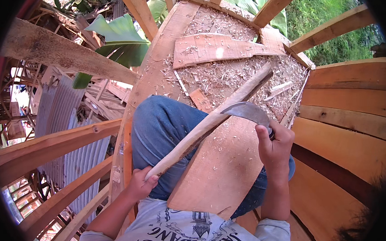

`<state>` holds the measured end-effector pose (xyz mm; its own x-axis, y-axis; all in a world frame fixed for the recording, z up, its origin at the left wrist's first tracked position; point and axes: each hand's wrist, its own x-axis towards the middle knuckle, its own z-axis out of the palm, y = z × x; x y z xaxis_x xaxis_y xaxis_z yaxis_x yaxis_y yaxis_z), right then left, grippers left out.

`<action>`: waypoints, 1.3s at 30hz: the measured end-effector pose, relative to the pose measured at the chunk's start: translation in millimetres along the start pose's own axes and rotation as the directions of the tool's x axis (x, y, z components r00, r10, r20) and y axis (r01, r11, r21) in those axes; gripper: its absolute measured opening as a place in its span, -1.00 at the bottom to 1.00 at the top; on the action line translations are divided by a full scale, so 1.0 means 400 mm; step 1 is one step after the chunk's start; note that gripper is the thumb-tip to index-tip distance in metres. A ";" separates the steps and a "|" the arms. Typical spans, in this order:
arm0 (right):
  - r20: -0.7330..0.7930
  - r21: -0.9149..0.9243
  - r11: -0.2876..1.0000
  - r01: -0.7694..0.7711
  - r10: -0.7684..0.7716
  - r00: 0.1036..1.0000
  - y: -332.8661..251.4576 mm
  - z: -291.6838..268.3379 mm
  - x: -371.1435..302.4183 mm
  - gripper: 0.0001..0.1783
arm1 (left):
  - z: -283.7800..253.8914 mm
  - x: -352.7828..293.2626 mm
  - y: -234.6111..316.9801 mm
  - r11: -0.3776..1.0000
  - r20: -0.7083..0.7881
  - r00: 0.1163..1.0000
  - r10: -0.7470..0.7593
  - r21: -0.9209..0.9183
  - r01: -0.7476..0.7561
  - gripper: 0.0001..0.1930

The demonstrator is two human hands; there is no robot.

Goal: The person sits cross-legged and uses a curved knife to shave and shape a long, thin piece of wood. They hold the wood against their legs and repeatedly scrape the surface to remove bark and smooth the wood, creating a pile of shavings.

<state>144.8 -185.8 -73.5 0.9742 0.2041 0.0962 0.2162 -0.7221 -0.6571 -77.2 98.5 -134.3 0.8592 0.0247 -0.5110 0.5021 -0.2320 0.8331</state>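
My left hand [141,183] is wrapped round the near end of a long wooden pole [212,120]. The pole slants up to the right across my lap, its far end over the shavings. In my right hand [277,146] is a curved, sickle-like knife [250,112]; the fist closes on its handle, which is mostly hidden. The tip of the blade meets or overlaps the pole near its middle; I cannot tell whether they touch. Below the pole, a wide board [221,167] lies between my legs.
Wood shavings [225,77] cover the planked floor ahead, with a flat board offcut [215,47] and a small wood piece [200,100] among them. Upright ribs and rails [63,142] stand at the left. A planked wall [337,126] rises at the right. Corrugated sheets [62,118] lie outside.
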 end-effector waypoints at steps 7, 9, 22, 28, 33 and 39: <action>-0.105 -0.271 0.951 0.149 -0.183 0.978 0.067 0.052 0.066 -0.40 | 0.000 0.007 0.006 0.998 0.016 0.999 -0.043 -0.055 0.044 -0.62; -0.205 -0.149 0.986 0.079 -0.109 0.973 0.106 0.066 0.081 -0.36 | -0.003 0.008 -0.005 1.000 0.008 1.000 0.004 -0.019 -0.004 -0.64; -0.192 0.110 0.971 -0.210 0.228 0.954 0.225 -0.071 -0.066 -0.37 | 0.030 -0.010 0.002 0.943 -0.086 0.970 0.228 0.266 -0.198 -0.80; -0.221 0.191 0.943 -0.271 0.310 0.925 0.194 -0.036 -0.155 -0.39 | 0.056 -0.055 0.076 0.912 -0.227 0.948 0.221 0.391 -0.119 -0.82; -0.123 0.195 0.935 -0.297 0.323 0.938 0.125 -0.043 -0.190 -0.37 | 0.039 -0.078 0.093 0.880 -0.269 0.936 0.225 0.469 -0.077 -0.80; -0.040 0.206 0.932 -0.298 0.312 0.949 0.110 -0.010 -0.209 -0.31 | 0.053 -0.089 0.044 0.875 -0.236 0.943 0.235 0.474 -0.100 -0.73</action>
<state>73.0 -237.4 -107.3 0.9948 -0.0582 -0.0834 -0.1017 -0.5976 -0.7953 -101.2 73.0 -106.0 0.9514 0.1985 -0.2356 0.3073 -0.6665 0.6792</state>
